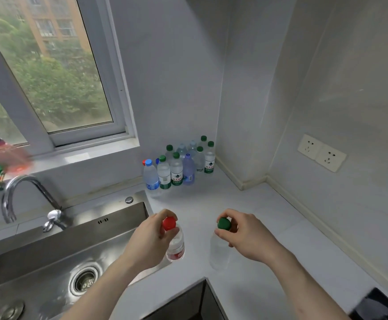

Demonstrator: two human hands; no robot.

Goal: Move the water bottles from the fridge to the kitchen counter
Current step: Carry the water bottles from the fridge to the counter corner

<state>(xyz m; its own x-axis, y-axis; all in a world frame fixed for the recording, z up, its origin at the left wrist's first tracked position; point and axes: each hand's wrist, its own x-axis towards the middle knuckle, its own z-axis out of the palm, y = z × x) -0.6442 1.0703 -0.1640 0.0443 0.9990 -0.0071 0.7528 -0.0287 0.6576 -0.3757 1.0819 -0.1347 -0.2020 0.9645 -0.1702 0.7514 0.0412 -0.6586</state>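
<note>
Both hands, left and right, grip 2 upright bottles, red-capped and green-capped, caps up.

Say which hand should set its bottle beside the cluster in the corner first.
Probably the right hand: its green-capped bottle hangs over open counter, while the left hand holds the red-capped bottle at the sink edge.

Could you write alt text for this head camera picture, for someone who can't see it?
Each hand grips a water bottle by its cap over a white counter: left hand red cap, right hand green cap. More bottles stand in the corner.
</note>
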